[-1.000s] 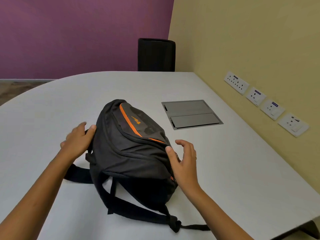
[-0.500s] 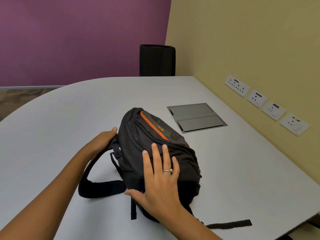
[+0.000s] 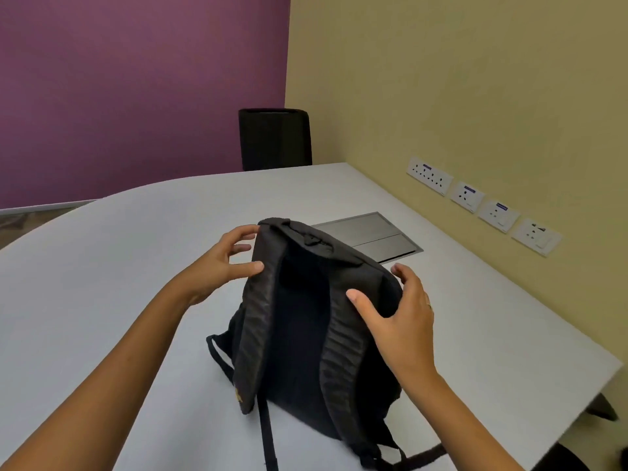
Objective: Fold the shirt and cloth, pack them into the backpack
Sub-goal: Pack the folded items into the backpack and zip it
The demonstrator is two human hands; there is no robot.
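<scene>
The backpack (image 3: 306, 321) stands upright at the middle of the counter (image 3: 102, 266), back panel and straps (image 3: 343, 362) facing near. The left hand (image 3: 217, 266) pinches the bag's upper left edge, thumb in front. The right hand (image 3: 401, 321) rests on the upper right shoulder, grip spread. A floor box (image 3: 373, 236) lies just beyond.
</scene>
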